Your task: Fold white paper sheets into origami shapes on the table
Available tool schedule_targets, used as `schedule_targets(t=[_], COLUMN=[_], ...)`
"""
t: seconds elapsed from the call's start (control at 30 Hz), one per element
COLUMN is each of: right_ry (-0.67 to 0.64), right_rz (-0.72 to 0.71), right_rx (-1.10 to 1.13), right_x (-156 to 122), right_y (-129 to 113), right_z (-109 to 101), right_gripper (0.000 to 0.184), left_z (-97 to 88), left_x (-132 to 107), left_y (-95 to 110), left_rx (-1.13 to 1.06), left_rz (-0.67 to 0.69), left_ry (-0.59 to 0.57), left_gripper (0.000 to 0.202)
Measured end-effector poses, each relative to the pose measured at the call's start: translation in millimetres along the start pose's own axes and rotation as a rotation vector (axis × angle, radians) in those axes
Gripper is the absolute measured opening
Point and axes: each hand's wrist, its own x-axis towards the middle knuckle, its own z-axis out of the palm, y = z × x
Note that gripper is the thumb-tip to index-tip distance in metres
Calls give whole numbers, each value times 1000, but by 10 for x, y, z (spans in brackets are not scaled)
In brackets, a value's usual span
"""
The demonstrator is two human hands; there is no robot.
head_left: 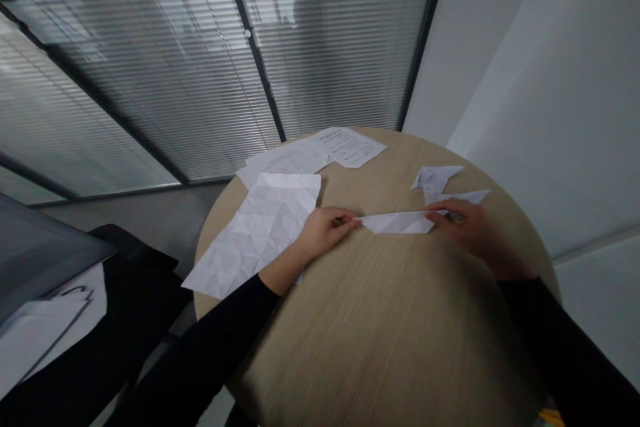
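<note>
A narrow folded strip of white paper [397, 222] stretches between my two hands, close above or on the round wooden table [350, 333]; I cannot tell which. My left hand [324, 232] pinches its left tip between thumb and fingers. At the other end, my right hand [467, 230] grips the paper between thumb and forefinger. Just behind the right hand lies a folded paper piece [435, 180] with pointed ends, partly hidden by that hand. A large creased white sheet [267, 220] lies beneath and beside my left wrist.
Printed sheets [345, 145] lie at the table's far edge. To the left, a black chair [145, 307] stands below table height, with white papers [55, 327] nearby. Glass panels with blinds [325, 47] rise behind the table, and a white wall [565, 100] stands at right.
</note>
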Motion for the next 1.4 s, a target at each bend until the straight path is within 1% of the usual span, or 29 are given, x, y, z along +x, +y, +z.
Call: schedule_targets(t=[0.07,0.13,0.2,0.27,0.33,0.4,0.47,0.57,0.63,0.7,0.77,0.87,1.0,1.1,1.2,1.3,1.4], right_ry=[69,164,266,343,368,341,323,366,372,345,331,347,356,317,276,261,220], right_rz=[34,91,171,257,341,383,334,196,178,175,129,42,24,16,-37,-113,-187], right_rx=[1,-25,-42,-46,-72,-136,-219,-305,-295,-257,-243,-279,-307,-346,-368,-339,-300], right_x=[-29,-51,-58,-52,-40,-31,-27,-20,-14,-10,-11,-22,-33,-31,-24,-33,-81], right_y=[-19,-33,-23,20,86,154,203,224,212,191,163,103,33,34,27,-60,-195], right_z=[-92,-186,-255,-283,-272,-241,-209,-174,-161,-158,-167,-195,-183,-106,-41,-47,-86], right_gripper=[28,26,27,31,34,37,36,33,32,30,25,19,22,26,21,17,17], left_z=[3,3,2,1,1,0,-1,-2,-2,0,2,1,-7,-11,-10,-5,0], left_x=[3,9,13,14,11,6,3,0,-1,-1,0,0,-2,-3,-4,-5,-7], left_y=[-9,-20,-27,-26,-18,-5,8,20,22,20,17,19,38,49,47,36,27], left_rx=[14,27,40,56,72,85,94,92,93,99,107,107,97,92,90,92,95], left_rz=[1,-1,-5,-6,-2,2,4,12,17,19,20,12,9,22,33,33,21], left_ry=[13,35,51,51,43,37,36,34,31,28,26,21,15,20,23,33,26], left_gripper=[24,21,20,22,24,26,26,26,25,26,26,26,26,26,26,26,26])
